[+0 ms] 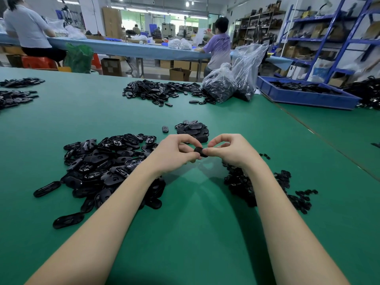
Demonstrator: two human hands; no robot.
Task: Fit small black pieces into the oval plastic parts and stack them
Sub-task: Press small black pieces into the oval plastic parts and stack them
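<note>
Black oval part (200,151) sits up above the green table (195,202), pinched between left hand (174,153) and right hand (230,151); hold it steady, push the small piece in straight, then add it to the stack (193,130) behind.

Left arm: bare forearm enters from the bottom left and goes up toward the centre, raised above the desk.
Right arm: bare forearm enters from the bottom right and also goes to the centre.
Left hand (174,154): fingers curled, thumb and fingertips pinch one end of a small black part.
Right hand (228,150): fingers curled, thumb and index finger pinch the other end of the same part.
Relation: both hands meet at the middle, fingertips almost touching each other, wrists apart.
</note>
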